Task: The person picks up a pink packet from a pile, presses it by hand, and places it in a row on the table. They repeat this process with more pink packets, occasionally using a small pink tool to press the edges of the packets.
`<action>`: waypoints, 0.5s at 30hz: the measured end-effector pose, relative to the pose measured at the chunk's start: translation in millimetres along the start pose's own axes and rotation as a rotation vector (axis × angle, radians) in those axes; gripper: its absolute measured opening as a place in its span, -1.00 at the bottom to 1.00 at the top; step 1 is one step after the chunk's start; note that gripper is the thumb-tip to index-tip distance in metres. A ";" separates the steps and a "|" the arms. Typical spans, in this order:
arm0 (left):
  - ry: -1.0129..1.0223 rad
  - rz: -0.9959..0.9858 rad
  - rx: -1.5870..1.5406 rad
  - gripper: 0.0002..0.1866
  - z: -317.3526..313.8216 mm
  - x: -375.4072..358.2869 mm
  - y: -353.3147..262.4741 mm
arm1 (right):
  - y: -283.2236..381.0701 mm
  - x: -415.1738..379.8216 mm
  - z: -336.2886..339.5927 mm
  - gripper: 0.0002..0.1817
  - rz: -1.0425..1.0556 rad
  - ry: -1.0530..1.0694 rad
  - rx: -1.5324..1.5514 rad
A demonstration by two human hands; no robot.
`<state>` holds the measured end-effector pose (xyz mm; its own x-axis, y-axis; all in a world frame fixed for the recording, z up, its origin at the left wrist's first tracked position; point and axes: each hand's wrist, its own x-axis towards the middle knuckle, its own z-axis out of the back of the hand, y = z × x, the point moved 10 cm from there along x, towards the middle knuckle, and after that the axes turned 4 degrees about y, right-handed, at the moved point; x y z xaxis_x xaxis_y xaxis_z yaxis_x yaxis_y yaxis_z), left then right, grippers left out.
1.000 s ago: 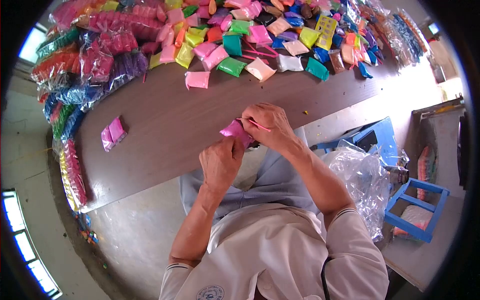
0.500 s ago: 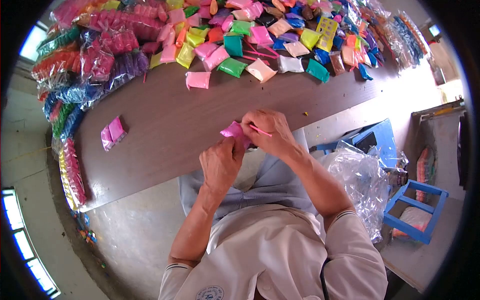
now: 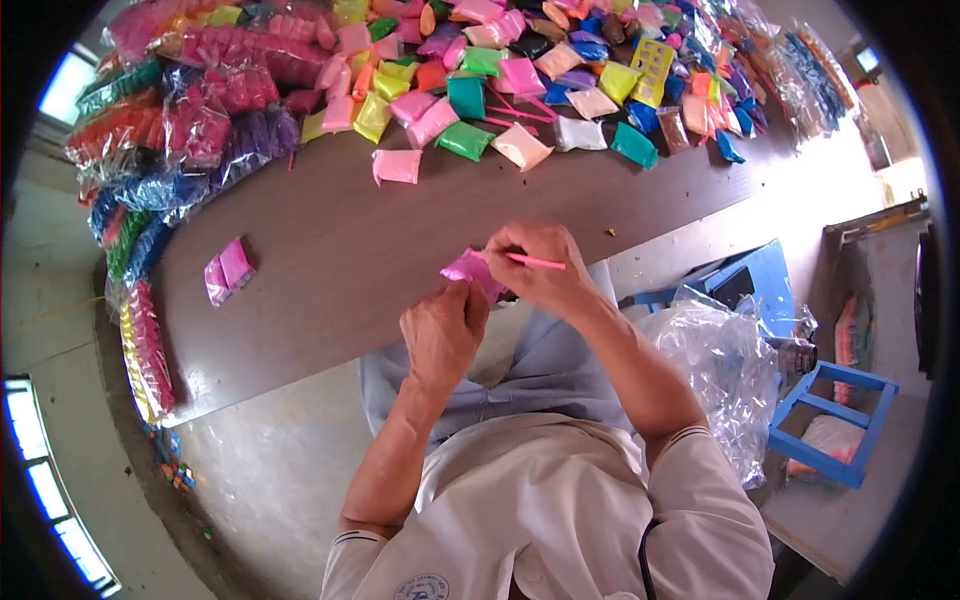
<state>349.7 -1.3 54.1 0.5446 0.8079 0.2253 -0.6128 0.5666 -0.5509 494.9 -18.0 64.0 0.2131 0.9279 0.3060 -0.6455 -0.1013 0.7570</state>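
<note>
Left hand (image 3: pixel 446 325) pinches a pouch (image 3: pixel 466 268); at the pouch's three o'clock, right hand (image 3: pixel 535 265) grips a stick (image 3: pixel 543 263) (tip perhaps touching it).

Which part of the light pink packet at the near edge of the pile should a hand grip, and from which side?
I'd pinch the light pink packet across its plump middle, coming from the person's side. It lies flat on the table, with bare tabletop on that side, while the pile crowds its far side.
</note>
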 end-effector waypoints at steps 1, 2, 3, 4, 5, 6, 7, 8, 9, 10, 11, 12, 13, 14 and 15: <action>0.017 0.014 -0.009 -0.76 -1.6 -1.6 0.5 | 6.7 -4.9 -4.6 -0.94 -0.012 0.062 0.057; 0.020 0.015 -0.012 -0.76 -2.4 -2.4 0.2 | 9.9 -8.5 -9.8 -0.93 -0.025 0.121 0.112; 0.011 0.022 -0.019 -0.76 -2.2 -1.9 0.3 | 9.0 -8.6 -10.5 -0.93 0.024 0.085 0.021; 0.000 0.027 -0.027 -0.76 -1.7 -1.3 0.4 | 4.1 -8.2 -10.1 -0.93 0.022 0.083 0.016; -0.002 0.026 -0.029 -0.76 -1.7 -1.0 0.6 | -1.8 -5.9 -5.3 -0.93 -0.005 0.038 0.001; 0.001 0.013 -0.027 -0.76 -2.2 -0.4 0.6 | -4.9 -3.1 -0.6 -0.93 -0.030 -0.005 -0.012; 0.009 0.003 -0.022 -0.76 -2.4 -2.0 1.3 | -2.0 -4.4 -3.0 -0.93 -0.030 -0.002 -0.009; 0.011 0.004 -0.021 -0.76 -2.0 -2.7 2.2 | 11.6 -6.6 -5.6 -0.93 0.054 0.007 0.002; 0.018 -0.005 -0.028 -0.76 -2.5 -2.7 1.6 | 22.6 -8.4 -6.3 -0.93 0.138 0.015 0.011; 0.022 -0.015 -0.036 -0.76 -3.5 -1.3 0.3 | 21.8 -7.5 -4.5 -0.93 0.139 0.012 0.008; 0.022 -0.015 -0.038 -0.76 -4.3 -1.2 0.2 | 18.3 -6.9 -7.0 -0.92 0.119 0.050 0.005; 0.016 -0.006 -0.025 -0.76 -4.6 -1.9 1.6 | 14.7 -6.5 -10.4 -0.91 0.099 0.089 0.002; 0.008 0.004 -0.010 -0.76 -3.6 -2.1 2.9 | 17.2 -3.9 -5.3 -0.89 0.160 0.027 -0.067; 0.002 0.007 -0.008 -0.76 -1.6 -1.1 3.0 | 19.1 -4.1 -6.1 -0.89 0.166 0.030 -0.065; 0.006 -0.005 -0.023 -0.76 0.1 -0.8 0.8 | 29.4 -5.9 -3.8 -0.89 0.201 0.022 -0.044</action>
<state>348.7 -1.4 53.6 0.5511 0.8041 0.2230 -0.5970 0.5667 -0.5679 471.9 -25.1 82.2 0.0613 0.8981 0.4355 -0.7049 -0.2699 0.6560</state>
